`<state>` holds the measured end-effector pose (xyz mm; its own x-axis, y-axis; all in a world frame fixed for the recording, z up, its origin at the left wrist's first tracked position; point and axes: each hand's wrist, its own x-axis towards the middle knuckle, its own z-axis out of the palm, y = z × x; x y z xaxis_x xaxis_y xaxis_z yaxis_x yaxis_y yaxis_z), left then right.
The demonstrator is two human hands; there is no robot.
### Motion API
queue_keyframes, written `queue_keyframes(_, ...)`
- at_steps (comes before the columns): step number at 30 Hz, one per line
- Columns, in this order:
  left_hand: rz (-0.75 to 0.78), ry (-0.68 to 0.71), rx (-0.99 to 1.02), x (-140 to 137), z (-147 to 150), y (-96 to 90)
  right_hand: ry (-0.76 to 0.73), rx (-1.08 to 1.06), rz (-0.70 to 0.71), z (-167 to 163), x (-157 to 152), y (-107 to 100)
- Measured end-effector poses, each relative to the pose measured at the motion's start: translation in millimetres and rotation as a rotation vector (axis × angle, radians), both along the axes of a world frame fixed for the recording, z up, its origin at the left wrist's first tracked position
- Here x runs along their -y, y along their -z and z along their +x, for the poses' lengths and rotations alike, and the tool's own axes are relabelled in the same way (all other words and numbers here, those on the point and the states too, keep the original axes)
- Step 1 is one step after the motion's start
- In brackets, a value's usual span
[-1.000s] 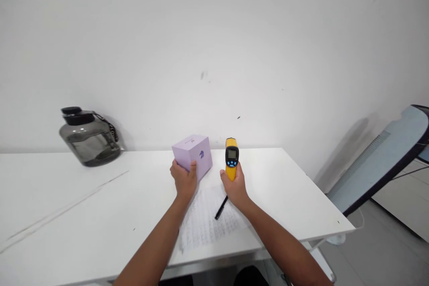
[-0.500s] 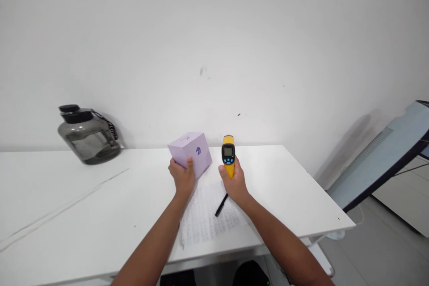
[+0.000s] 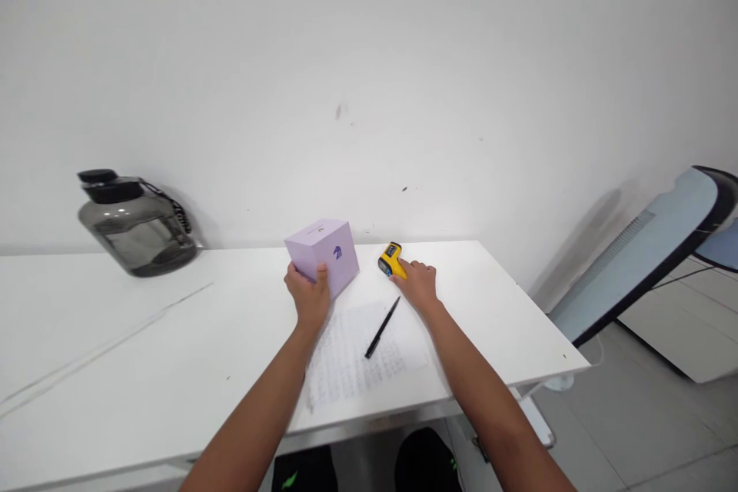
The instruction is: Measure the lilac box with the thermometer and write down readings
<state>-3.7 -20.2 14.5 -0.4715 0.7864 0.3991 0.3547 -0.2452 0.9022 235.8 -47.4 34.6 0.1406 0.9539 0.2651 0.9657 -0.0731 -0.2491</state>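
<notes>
My left hand (image 3: 310,294) is wrapped round the lower left of a lilac box (image 3: 335,261), thumb on the front face beneath a dark purple emblem. The box is tilted on the table. To its right, my right hand (image 3: 420,282) grips the handle of a yellow and black infrared thermometer (image 3: 390,256), which lies on its side at the table surface. Its display end is turned to the left. Below the hands a written sheet of paper (image 3: 346,373) lies flat, and a black pen (image 3: 381,329) rests slantwise across it.
A large grey see-through bottle (image 3: 138,234) with a black cap stands at the back left against the white wall (image 3: 369,77). The white table's (image 3: 144,384) right edge slopes away toward a leaning light-blue panel with a black rim (image 3: 639,246).
My right hand has lowered the thermometer and turned it from upright onto its side. More of the pen shows. My left hand keeps its hold on the box. The view has shifted slightly.
</notes>
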Motion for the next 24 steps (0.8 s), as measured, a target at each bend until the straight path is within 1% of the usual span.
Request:
queue_keyframes(3,0.005,-0.013,0.003,0,0,-0.8,0.054,-0.047,-0.039,1,-5,4)
queue_keyframes(5,0.003,-0.019,0.003,0,1,-1.5,0.076,-0.049,-0.048,-1,-4,3)
queue_keyframes(7,0.000,-0.014,0.001,-1,2,-2.2,0.091,-0.007,-0.019,-3,1,-3)
queue_keyframes(9,-0.002,-0.002,-0.003,0,3,-3.1,0.063,0.072,0.033,-5,9,-13)
queue_keyframes(10,-0.002,-0.001,-0.001,0,3,-3.6,0.013,0.117,0.045,-5,14,-18)
queue_keyframes(11,-0.006,0.009,-0.003,0,4,-4.3,-0.070,0.164,0.030,-6,20,-23)
queue_keyframes(13,-0.028,0.031,0.006,2,5,-5.9,-0.321,0.269,-0.122,-6,31,-30)
queue_keyframes(15,-0.047,0.047,-0.003,4,7,-7.8,-0.455,0.348,-0.262,-5,42,-33)
queue_keyframes(16,-0.049,0.058,-0.015,5,7,-8.7,-0.495,0.380,-0.298,-4,47,-33)
queue_keyframes(17,-0.051,0.070,-0.027,6,8,-9.4,-0.527,0.409,-0.308,-2,52,-33)
queue_keyframes(20,-0.066,0.098,-0.026,8,8,-10.0,-0.640,0.470,-0.276,6,63,-30)
queue_keyframes(22,-0.073,0.095,-0.015,7,8,-9.4,-0.678,0.480,-0.257,13,66,-26)
queue_keyframes(24,-0.058,0.095,-0.015,5,7,-8.4,-0.694,0.443,-0.226,19,67,-20)
